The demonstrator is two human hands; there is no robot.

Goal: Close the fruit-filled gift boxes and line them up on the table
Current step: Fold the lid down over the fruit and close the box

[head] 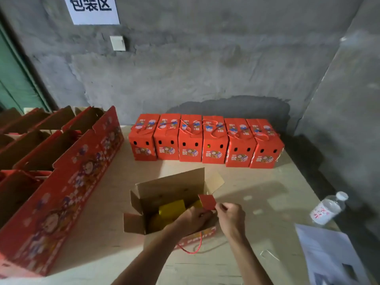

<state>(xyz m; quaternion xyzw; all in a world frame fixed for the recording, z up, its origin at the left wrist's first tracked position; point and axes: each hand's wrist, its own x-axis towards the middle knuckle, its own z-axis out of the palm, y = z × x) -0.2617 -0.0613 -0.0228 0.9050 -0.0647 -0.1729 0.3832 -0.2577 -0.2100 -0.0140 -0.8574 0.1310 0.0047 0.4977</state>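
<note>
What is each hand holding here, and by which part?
Both hold the open gift box at its right end: the right hand pinches the small red side flap; the left hand grips the rim below it.

Looked like a packing area: bare concrete wall beyond the hands, sign reading 包装区, closed red gift boxes rowed on the table.

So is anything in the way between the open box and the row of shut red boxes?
Nothing visible. Only bare table lies between the open box and the six closed boxes. The water bottle lies off to the right.
</note>
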